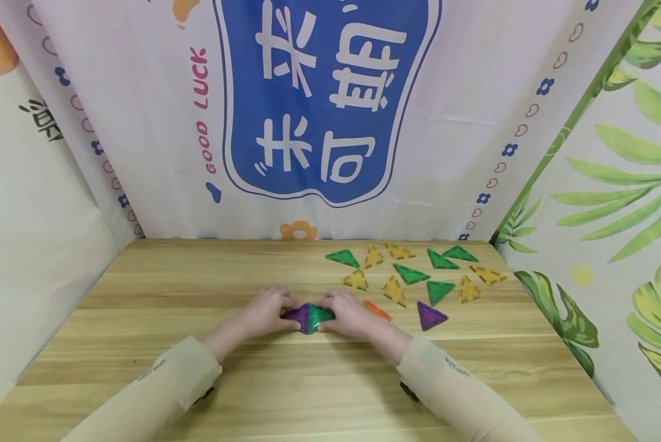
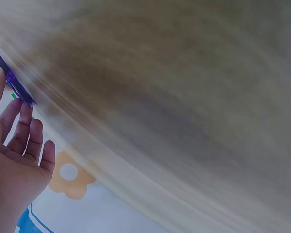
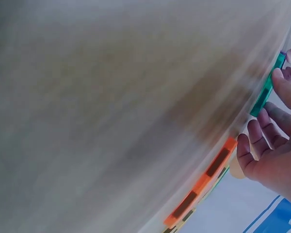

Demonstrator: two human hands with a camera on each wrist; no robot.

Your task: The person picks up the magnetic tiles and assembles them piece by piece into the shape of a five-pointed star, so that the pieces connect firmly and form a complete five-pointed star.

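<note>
A purple triangular magnetic tile (image 1: 297, 315) and a green one (image 1: 318, 318) meet edge to edge at the middle of the table. My left hand (image 1: 266, 312) grips the purple tile between thumb and fingers. On the other side, my right hand (image 1: 345, 313) pinches the green tile. In the left wrist view the purple tile (image 2: 13, 80) is seen edge-on, between the thumb and fingertips of the left hand (image 2: 19, 160). The right wrist view has the green tile (image 3: 267, 90) in the right hand (image 3: 276, 150). Fingers partly cover both tiles.
An orange tile (image 1: 377, 310) lies just right of the right hand, with a loose purple triangle (image 1: 431, 315) beyond it. Several green triangles (image 1: 410, 274) and yellow triangles (image 1: 394, 290) are scattered at the back right. A printed curtain (image 1: 159, 153) hangs behind the wooden table (image 1: 197, 264).
</note>
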